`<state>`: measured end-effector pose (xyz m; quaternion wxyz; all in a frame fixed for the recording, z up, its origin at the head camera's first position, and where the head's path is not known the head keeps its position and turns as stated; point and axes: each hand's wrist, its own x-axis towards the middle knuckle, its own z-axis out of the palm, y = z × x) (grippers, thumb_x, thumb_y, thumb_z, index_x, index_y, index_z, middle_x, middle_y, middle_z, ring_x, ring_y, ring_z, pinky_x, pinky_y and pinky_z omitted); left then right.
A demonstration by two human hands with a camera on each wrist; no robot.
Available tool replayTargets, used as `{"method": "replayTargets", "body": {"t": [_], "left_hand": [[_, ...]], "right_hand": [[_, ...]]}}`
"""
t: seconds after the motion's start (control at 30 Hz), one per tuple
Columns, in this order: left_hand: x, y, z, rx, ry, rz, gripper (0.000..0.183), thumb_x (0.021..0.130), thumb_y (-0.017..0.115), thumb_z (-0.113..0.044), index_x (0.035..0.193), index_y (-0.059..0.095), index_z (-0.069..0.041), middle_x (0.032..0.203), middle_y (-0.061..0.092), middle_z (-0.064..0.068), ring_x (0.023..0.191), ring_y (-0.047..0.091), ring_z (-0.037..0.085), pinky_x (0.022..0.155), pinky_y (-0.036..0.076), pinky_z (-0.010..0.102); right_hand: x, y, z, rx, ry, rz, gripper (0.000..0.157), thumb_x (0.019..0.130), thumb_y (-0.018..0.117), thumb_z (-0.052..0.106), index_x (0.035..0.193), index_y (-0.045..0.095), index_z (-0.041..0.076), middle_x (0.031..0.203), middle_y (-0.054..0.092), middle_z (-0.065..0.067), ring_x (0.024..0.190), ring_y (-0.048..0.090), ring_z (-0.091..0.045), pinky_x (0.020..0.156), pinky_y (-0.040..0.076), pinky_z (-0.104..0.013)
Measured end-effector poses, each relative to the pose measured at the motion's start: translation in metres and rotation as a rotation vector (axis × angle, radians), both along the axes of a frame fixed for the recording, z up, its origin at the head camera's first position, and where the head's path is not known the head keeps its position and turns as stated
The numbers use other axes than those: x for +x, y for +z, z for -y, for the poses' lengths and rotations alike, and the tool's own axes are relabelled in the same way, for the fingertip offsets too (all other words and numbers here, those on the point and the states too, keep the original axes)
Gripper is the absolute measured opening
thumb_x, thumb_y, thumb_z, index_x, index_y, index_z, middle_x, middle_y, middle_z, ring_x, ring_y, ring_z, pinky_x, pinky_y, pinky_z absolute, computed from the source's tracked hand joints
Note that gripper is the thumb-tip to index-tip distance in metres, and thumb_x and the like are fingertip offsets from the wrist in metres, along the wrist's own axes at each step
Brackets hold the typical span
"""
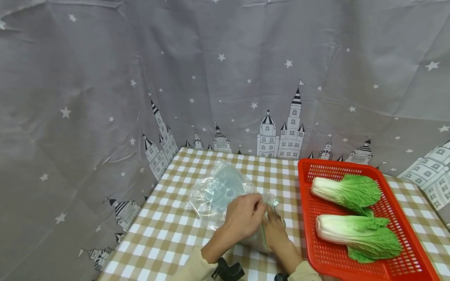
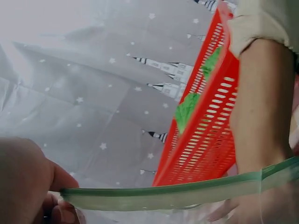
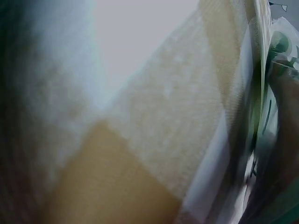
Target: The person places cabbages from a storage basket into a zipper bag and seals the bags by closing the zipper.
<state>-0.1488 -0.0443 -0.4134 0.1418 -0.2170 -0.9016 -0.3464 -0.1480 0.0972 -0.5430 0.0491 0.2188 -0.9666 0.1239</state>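
A clear zip bag lies on the checked cloth, with a pale green round shape showing in it or under it. My left hand pinches one end of the bag's green zip strip; the left wrist view shows thumb and fingers on that end. Close on its right, my right hand lies against the bag with fingers stretched forward. Part of the right hand shows behind the clear strip. Whether it is inside the bag, I cannot tell. The right wrist view is mostly blurred cloth.
To the right stands a red plastic basket holding two cabbages, one behind and one in front. A brown-and-white checked tablecloth covers the table. A grey curtain with stars and castles hangs behind it.
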Motion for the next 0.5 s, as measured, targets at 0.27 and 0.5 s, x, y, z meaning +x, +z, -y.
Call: {"method": "replayTargets", "body": {"t": [0.27,0.5], "left_hand": [[-0.015,-0.003,-0.006,-0.022,0.071,-0.032,0.025,0.08,0.055,-0.017,0.06,0.043,-0.023,0.052,0.038,-0.012,0.046,0.039,0.006,0.041,0.032,0.026],[-0.028,0.004,-0.001,-0.031,0.102,-0.036,0.022,0.081,0.053,-0.018,0.061,0.046,-0.023,0.051,0.04,-0.012,0.046,0.042,0.008,0.043,0.035,0.028]], "right_hand": [[-0.005,0.007,-0.001,-0.108,0.057,-0.056,0.074,0.069,0.067,0.004,0.139,0.045,-0.007,0.148,0.036,-0.029,0.139,0.026,-0.045,0.108,0.013,-0.065],[0.014,0.05,0.006,-0.112,0.115,-0.177,0.045,0.084,0.059,0.017,0.122,0.064,-0.005,0.142,0.049,-0.019,0.137,0.034,-0.041,0.106,0.019,-0.068]]}}
